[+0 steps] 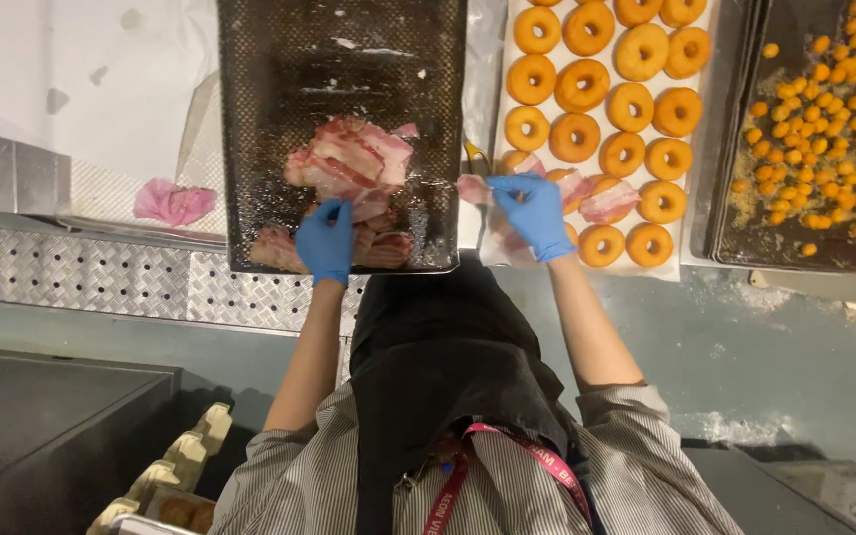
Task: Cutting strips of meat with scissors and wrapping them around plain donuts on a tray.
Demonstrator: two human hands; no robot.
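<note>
Bacon (349,163) going onto doughnuts (601,109), only a few topped so far.
I see my left hand (326,241), gloved blue, fingers pressed onto the pile on the dark tray (250,119) at centre; my right hand (535,213) pinches a strip (473,188) beside the lower doughnuts. About three carry bacon; the upper rows are bare, and a good pile remains.

Tan egg carton (175,466) at bottom left; no labels, signs or screens.
</note>
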